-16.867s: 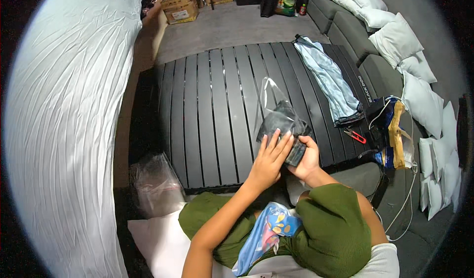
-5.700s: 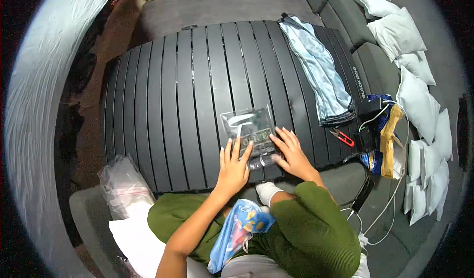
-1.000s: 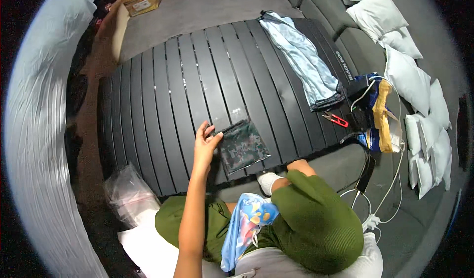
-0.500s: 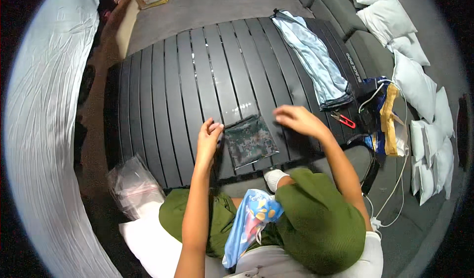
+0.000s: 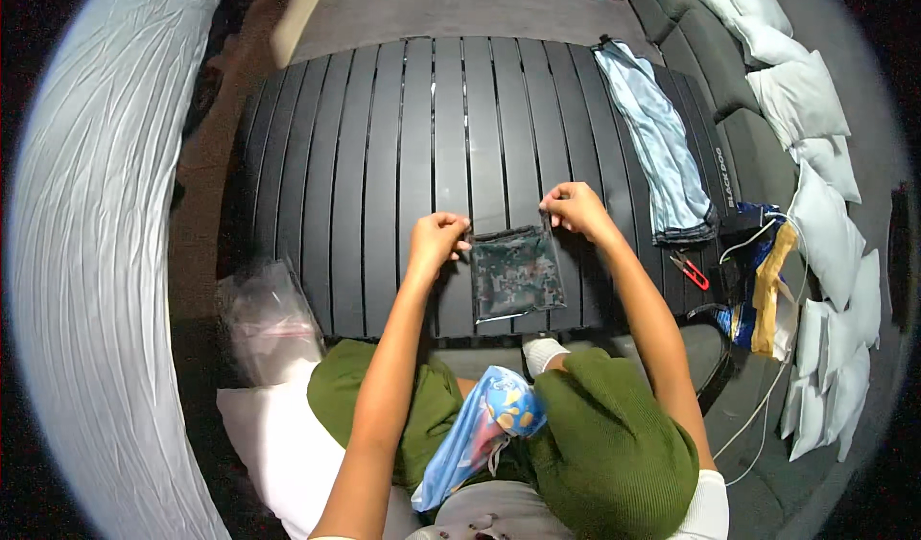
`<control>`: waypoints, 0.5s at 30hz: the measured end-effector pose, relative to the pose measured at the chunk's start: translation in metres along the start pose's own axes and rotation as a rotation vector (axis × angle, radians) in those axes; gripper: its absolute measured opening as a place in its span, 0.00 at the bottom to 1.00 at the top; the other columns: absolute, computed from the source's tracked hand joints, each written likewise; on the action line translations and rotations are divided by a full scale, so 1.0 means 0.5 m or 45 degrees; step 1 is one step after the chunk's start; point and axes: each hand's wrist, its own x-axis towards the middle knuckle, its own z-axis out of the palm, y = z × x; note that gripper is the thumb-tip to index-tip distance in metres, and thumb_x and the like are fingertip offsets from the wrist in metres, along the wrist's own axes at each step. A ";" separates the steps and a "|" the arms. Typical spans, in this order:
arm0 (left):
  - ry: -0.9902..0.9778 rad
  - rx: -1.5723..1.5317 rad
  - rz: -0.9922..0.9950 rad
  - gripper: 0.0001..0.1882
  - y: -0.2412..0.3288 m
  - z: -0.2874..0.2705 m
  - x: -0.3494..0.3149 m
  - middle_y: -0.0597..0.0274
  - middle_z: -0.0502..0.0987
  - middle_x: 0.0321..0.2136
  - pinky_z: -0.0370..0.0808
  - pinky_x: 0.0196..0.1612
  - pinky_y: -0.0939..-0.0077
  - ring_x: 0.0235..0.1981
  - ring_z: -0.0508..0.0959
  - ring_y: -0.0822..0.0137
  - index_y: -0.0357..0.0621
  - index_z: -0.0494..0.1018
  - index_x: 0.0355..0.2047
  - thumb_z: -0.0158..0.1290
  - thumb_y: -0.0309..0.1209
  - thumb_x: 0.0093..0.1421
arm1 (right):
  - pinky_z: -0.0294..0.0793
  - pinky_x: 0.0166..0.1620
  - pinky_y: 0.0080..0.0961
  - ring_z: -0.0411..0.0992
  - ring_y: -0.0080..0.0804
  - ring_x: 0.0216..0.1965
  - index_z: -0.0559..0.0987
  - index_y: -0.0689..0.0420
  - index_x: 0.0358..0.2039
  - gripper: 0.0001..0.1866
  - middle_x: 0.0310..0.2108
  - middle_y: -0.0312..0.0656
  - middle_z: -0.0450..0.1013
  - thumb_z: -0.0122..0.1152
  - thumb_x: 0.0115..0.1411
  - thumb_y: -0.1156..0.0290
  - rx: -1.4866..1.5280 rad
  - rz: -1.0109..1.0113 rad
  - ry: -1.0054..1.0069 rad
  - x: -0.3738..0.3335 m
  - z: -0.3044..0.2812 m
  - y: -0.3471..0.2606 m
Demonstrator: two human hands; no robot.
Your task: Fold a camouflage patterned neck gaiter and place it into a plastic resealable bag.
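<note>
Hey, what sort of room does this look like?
Probably a living room or similar lounge area, judging by the grey sofa along the right, the white cushions lined along it, and the black slatted table in the middle.

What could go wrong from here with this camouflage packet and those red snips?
Two risks. The left hand and right hand pinch the camouflage packet near its top corners, so one corner might slip free. The red snips lie loose toward the right side of the slatted table, where a careless sweep could knock them.
</note>
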 end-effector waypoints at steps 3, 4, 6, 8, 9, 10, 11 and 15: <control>-0.109 -0.251 -0.100 0.10 0.003 -0.004 0.006 0.57 0.76 0.30 0.75 0.23 0.85 0.27 0.79 0.67 0.34 0.71 0.36 0.50 0.29 0.57 | 0.61 0.12 0.16 0.66 0.19 0.11 0.74 0.62 0.29 0.06 0.17 0.41 0.73 0.54 0.53 0.73 0.362 0.084 -0.190 0.003 -0.013 0.018; -0.147 -0.342 -0.089 0.10 0.001 -0.005 0.008 0.56 0.76 0.31 0.77 0.25 0.83 0.29 0.79 0.64 0.33 0.70 0.37 0.50 0.28 0.57 | 0.60 0.12 0.15 0.66 0.19 0.11 0.73 0.63 0.31 0.07 0.17 0.43 0.73 0.53 0.54 0.73 0.586 0.100 -0.298 0.001 -0.012 0.017; -0.139 -0.357 -0.092 0.11 -0.003 -0.002 0.012 0.55 0.76 0.32 0.77 0.26 0.83 0.30 0.79 0.63 0.32 0.70 0.37 0.49 0.28 0.57 | 0.67 0.13 0.17 0.70 0.25 0.14 0.70 0.65 0.32 0.07 0.21 0.48 0.73 0.51 0.55 0.74 0.680 0.155 -0.292 0.001 -0.002 0.014; -0.123 -0.371 -0.100 0.11 -0.003 -0.002 0.010 0.54 0.75 0.32 0.77 0.26 0.82 0.30 0.79 0.62 0.32 0.69 0.38 0.49 0.28 0.57 | 0.76 0.20 0.23 0.75 0.33 0.21 0.69 0.65 0.33 0.08 0.23 0.51 0.73 0.51 0.56 0.74 0.804 0.253 -0.246 -0.012 0.006 -0.002; -0.116 -0.387 -0.097 0.12 -0.003 -0.004 0.009 0.55 0.75 0.32 0.78 0.27 0.82 0.31 0.79 0.61 0.32 0.69 0.38 0.49 0.28 0.57 | 0.76 0.20 0.23 0.75 0.33 0.21 0.69 0.65 0.33 0.08 0.23 0.51 0.73 0.51 0.56 0.74 0.806 0.257 -0.250 -0.012 0.008 0.001; -0.116 -0.405 -0.092 0.12 0.001 -0.001 0.007 0.55 0.75 0.32 0.78 0.27 0.81 0.32 0.79 0.61 0.32 0.69 0.39 0.49 0.28 0.57 | 0.78 0.24 0.25 0.75 0.36 0.24 0.69 0.66 0.32 0.07 0.25 0.52 0.73 0.51 0.56 0.74 0.838 0.242 -0.254 -0.013 0.002 0.007; -0.120 -0.406 -0.092 0.12 0.004 0.003 0.004 0.55 0.75 0.32 0.78 0.27 0.81 0.32 0.79 0.61 0.32 0.69 0.39 0.49 0.28 0.57 | 0.79 0.28 0.28 0.76 0.39 0.27 0.69 0.66 0.32 0.07 0.26 0.52 0.73 0.51 0.56 0.74 0.870 0.228 -0.258 -0.014 -0.002 0.013; -0.092 -0.387 -0.100 0.12 0.006 0.002 -0.002 0.57 0.75 0.33 0.78 0.29 0.78 0.33 0.79 0.62 0.33 0.69 0.39 0.50 0.29 0.57 | 0.79 0.30 0.28 0.76 0.38 0.28 0.70 0.65 0.32 0.07 0.28 0.52 0.73 0.51 0.56 0.74 0.909 0.199 -0.244 -0.019 0.005 0.026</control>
